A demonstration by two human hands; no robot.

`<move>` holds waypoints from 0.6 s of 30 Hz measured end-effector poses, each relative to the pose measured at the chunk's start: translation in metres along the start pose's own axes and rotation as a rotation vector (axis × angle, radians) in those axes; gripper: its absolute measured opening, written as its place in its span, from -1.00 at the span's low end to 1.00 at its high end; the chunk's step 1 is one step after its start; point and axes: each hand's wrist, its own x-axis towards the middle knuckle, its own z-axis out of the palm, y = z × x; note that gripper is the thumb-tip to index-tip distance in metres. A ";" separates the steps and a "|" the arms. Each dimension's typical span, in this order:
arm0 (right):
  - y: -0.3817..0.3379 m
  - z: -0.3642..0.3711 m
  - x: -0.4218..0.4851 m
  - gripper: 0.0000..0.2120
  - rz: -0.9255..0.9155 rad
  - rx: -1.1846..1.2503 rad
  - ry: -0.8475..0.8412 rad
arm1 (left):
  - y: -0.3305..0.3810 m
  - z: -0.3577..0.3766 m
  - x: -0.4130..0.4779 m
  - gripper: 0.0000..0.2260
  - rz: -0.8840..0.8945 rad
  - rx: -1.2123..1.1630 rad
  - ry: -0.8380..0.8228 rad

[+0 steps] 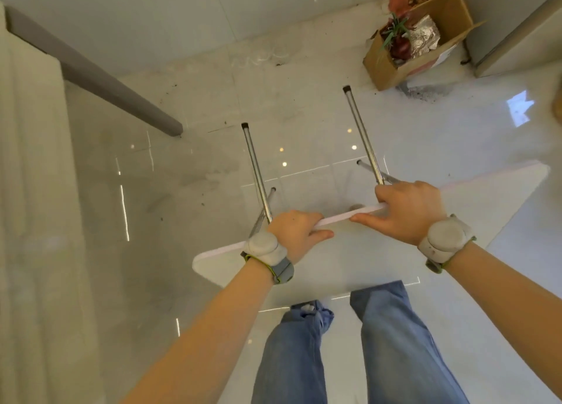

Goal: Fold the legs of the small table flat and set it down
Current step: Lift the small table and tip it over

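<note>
Head view: your left hand [296,232] and right hand [406,210] each clamp the small table [380,251]'s far edge; legs [363,134] point toward 12 o'clock.

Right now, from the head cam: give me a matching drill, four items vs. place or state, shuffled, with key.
Column 1
1. left hand
2. right hand
3. long metal legs
4. cardboard box

Column 2
A. on the floor, top right, by the wall
B. unfolded, pointing away from the person
C. gripping the white tabletop edge, near its right leg hinge
D. gripping the tabletop edge, near its left end

Pairs: 1-D, 2-C, 3-B, 4-A
</note>
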 end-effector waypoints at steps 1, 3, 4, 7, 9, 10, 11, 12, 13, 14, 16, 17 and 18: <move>-0.007 -0.003 -0.013 -0.39 -0.006 -0.004 0.005 | 0.003 0.006 -0.014 -0.69 0.004 -0.007 0.002; -0.014 -0.004 -0.039 -0.40 -0.005 0.000 -0.081 | 0.011 0.018 -0.042 -0.70 0.008 -0.016 -0.002; -0.013 -0.003 -0.048 -0.40 -0.003 0.010 -0.158 | 0.014 0.025 -0.050 -0.71 0.010 -0.008 -0.006; -0.005 -0.001 -0.071 -0.40 -0.002 0.090 -0.469 | 0.029 0.050 -0.070 -0.73 0.028 0.038 -0.034; -0.001 0.001 -0.076 -0.50 0.046 0.157 -0.660 | 0.038 0.065 -0.076 -0.77 0.062 0.098 0.050; 0.002 0.001 -0.078 -0.55 0.124 0.246 -0.755 | 0.044 0.071 -0.077 -0.81 0.072 0.132 0.079; 0.006 0.002 -0.081 -0.55 0.243 0.409 -0.840 | 0.052 0.078 -0.079 -0.84 0.084 0.153 0.053; 0.007 0.005 -0.077 -0.52 0.356 0.575 -0.886 | 0.054 0.079 -0.081 -0.87 0.099 0.164 -0.011; 0.013 0.009 -0.076 -0.50 0.442 0.668 -0.898 | 0.059 0.088 -0.083 -0.88 0.135 0.180 -0.046; 0.017 0.015 -0.072 -0.48 0.465 0.669 -0.881 | 0.062 0.093 -0.082 -0.85 0.182 0.177 -0.047; 0.021 0.034 -0.069 -0.48 0.437 0.566 -0.844 | 0.068 0.100 -0.087 -0.79 0.243 0.191 -0.069; 0.022 0.046 -0.071 -0.48 0.418 0.524 -0.848 | 0.072 0.103 -0.090 -0.81 0.265 0.197 -0.075; 0.023 0.059 -0.073 -0.49 0.399 0.482 -0.874 | 0.077 0.105 -0.092 -0.86 0.283 0.180 -0.087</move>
